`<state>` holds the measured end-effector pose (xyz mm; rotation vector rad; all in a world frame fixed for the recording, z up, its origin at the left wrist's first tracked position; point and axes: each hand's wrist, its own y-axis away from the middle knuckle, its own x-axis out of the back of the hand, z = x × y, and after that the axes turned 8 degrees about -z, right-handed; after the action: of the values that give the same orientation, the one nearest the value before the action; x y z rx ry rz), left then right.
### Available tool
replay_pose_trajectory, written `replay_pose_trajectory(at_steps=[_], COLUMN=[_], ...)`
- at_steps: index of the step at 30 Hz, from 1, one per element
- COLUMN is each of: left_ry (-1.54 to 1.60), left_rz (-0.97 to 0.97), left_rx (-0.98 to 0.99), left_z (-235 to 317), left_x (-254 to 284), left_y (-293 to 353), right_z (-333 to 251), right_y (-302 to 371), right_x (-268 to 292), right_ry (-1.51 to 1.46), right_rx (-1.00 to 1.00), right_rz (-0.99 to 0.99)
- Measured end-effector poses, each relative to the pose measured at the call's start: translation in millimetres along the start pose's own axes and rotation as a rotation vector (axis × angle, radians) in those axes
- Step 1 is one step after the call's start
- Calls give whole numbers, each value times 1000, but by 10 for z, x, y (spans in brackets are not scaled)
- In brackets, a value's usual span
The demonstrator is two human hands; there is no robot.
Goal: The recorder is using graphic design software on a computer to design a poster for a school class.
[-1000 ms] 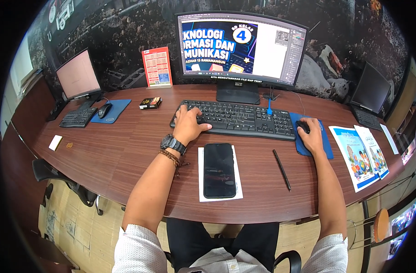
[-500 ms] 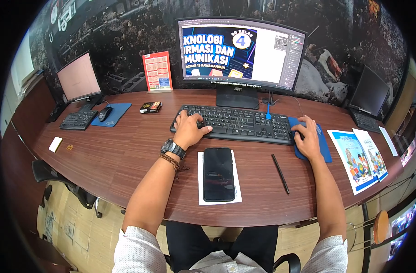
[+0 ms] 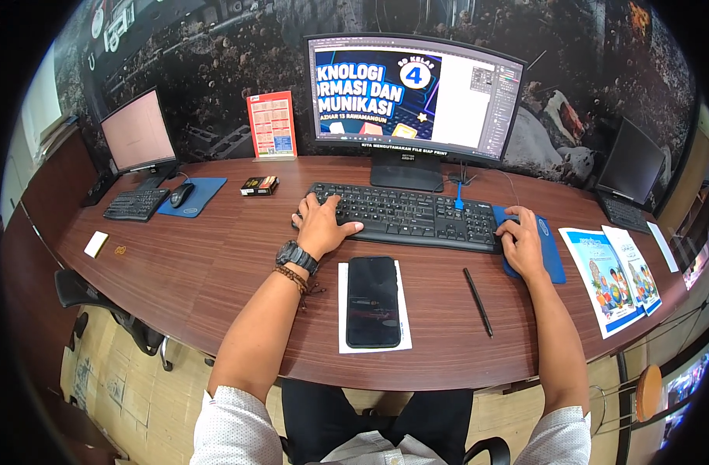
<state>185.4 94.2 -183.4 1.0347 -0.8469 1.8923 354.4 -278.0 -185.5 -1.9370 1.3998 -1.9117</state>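
Note:
My left hand (image 3: 323,225) rests on the left end of a black keyboard (image 3: 408,215), its fingers apart over the keys and the thumb stretched toward the keyboard's front edge. My right hand (image 3: 522,246) is curled over a dark computer mouse on a blue mouse pad (image 3: 552,249), right of the keyboard; the hand hides most of the mouse. Beyond the keyboard stands a monitor (image 3: 459,101) with a dark blue cover design open in an editing window. Between my forearms a black phone (image 3: 372,302) lies face up on white paper (image 3: 405,329). A black pen (image 3: 478,302) lies to its right.
Blue-and-white printed booklets (image 3: 606,271) lie at the right, before another monitor (image 3: 633,159). A second monitor (image 3: 137,130), keyboard (image 3: 136,204) and mouse (image 3: 181,194) stand left. A red-and-white stand card (image 3: 273,125) and small dark box (image 3: 260,186) sit behind my left hand.
The whole view has shifted slightly, so the desk appears a little lower. My left fingers have moved a little on the keys, and my right fingers have shifted slightly over the mouse.

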Motion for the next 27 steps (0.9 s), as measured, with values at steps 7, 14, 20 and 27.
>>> replay_pose_trajectory(at_steps=[7, 14, 20, 27], left_ry=[1, -26, -20, -25], left_rz=[11, 63, 44, 55], left_rx=[-6, -177, -157, -26], left_z=[1, -28, -26, -42], left_x=[-26, -52, -43, -20], left_y=[-11, -38, -30, -14], right_z=[81, 289, 279, 322], right_y=[18, 73, 81, 82], right_x=[12, -20, -26, -36], right_ry=[26, -61, -48, -57], right_rx=[-111, -352, -362, -364], right_rz=[-8, 1, -25, -34])
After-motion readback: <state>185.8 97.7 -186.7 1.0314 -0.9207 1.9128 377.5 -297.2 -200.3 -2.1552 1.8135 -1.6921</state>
